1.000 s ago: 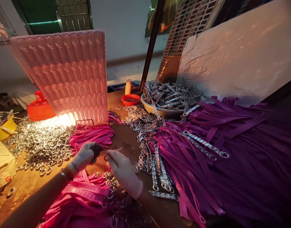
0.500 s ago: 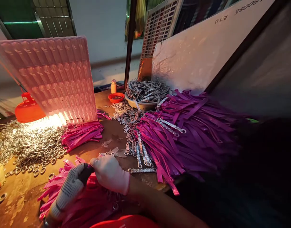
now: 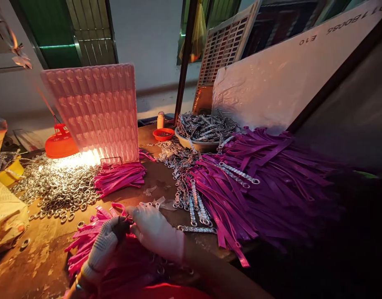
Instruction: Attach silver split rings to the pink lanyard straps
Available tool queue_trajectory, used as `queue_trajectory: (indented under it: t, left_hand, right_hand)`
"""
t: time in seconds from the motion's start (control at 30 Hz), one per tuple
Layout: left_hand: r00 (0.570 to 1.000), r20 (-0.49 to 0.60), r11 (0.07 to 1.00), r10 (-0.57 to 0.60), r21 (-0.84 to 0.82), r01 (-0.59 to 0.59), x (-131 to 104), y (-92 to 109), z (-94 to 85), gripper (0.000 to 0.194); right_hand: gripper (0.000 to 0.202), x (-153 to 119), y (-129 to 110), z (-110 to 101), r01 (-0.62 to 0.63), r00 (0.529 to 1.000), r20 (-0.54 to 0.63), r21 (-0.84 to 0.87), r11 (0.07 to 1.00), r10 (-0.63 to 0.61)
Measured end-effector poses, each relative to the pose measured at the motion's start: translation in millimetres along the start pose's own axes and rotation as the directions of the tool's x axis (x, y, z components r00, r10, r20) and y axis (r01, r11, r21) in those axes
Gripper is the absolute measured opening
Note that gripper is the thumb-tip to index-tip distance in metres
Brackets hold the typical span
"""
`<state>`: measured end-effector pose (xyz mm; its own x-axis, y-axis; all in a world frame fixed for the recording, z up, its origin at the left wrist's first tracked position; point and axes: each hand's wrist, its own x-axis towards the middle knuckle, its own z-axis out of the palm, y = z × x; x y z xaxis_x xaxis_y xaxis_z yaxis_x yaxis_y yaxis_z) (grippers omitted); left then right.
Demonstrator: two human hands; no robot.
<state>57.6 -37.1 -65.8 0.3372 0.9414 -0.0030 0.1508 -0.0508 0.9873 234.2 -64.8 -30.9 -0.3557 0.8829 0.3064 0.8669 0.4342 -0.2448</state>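
Note:
My left hand (image 3: 104,246), in a dotted knit glove with dark fingertips, pinches at the near edge of the table. Against its fingertips, my right hand (image 3: 157,231) in a thin white glove is closed too. A pink strap (image 3: 118,204) curves up from where the fingers meet; the gripped part is mostly hidden. Beneath and left of the hands lies a heap of pink straps (image 3: 82,245). Just beyond the right hand is a short ring-link chain (image 3: 152,204), partly covered. Another silver chain strip (image 3: 197,229) lies to its right.
Loose metal rings (image 3: 66,195) are heaped under a red lamp (image 3: 62,143) beside an upright pink plastic tray (image 3: 100,108). A basin (image 3: 197,145) full of chains stands at the back, near a small red dish (image 3: 163,133). Purple straps (image 3: 265,182) cover the right side.
The whole view has shifted, so things appear further right and slightly lower. The hands stay together, and the pink strap now shows more clearly above the left fingertips.

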Motion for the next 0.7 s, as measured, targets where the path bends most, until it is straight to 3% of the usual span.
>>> queue_trajectory:
  t: [0.07, 0.17, 0.27, 0.4, 0.5, 0.57, 0.6, 0.7]
  left_hand:
    - [0.997, -0.070, 0.999, 0.031, 0.041, -0.028, -6, -5, 3.8, 0.024]
    - [0.990, -0.079, 0.976, 0.114, 0.192, -0.097, -13, -15, 8.7, 0.023]
    - [0.988, -0.037, 0.937, 0.149, 0.325, -0.129, -17, -19, 10.3, 0.024]
    - [0.985, 0.043, 0.890, 0.167, 0.424, -0.169, -15, -8, 3.4, 0.020]
    - [0.983, 0.117, 0.864, 0.143, 0.470, -0.181, -9, 9, -15.0, 0.017]
    - [0.991, 0.064, 0.896, 0.115, 0.424, -0.132, -6, 19, -34.7, 0.017]
    - [0.996, -0.018, 0.931, 0.091, 0.356, -0.078, -5, 23, -45.6, 0.021]
    - [0.956, -0.266, 0.992, -0.121, -0.074, 0.104, -3, 29, -73.9, 0.039]
  right_hand:
    - [0.035, 2, -1, -3, -0.039, 0.993, 0.112, 0.024, 0.999, 0.036]
    - [0.025, 4, 1, 0, -0.070, 0.970, 0.228, -0.045, 0.997, 0.078]
    - [0.023, 3, 4, 7, 0.044, 0.960, 0.280, -0.100, 0.994, -0.014]
    - [0.024, 3, 4, 12, 0.197, 0.934, 0.323, -0.101, 0.975, -0.156]
    - [0.029, 2, 6, 10, 0.178, 0.943, 0.302, -0.109, 0.978, -0.138]
    - [0.035, -1, 15, 6, 0.121, 0.957, 0.275, -0.078, 0.990, -0.095]
    - [0.036, -3, 23, 3, 0.093, 0.963, 0.260, -0.057, 0.994, -0.075]
    - [0.032, -9, 65, -4, 0.060, 0.969, 0.239, -0.003, 0.998, -0.058]
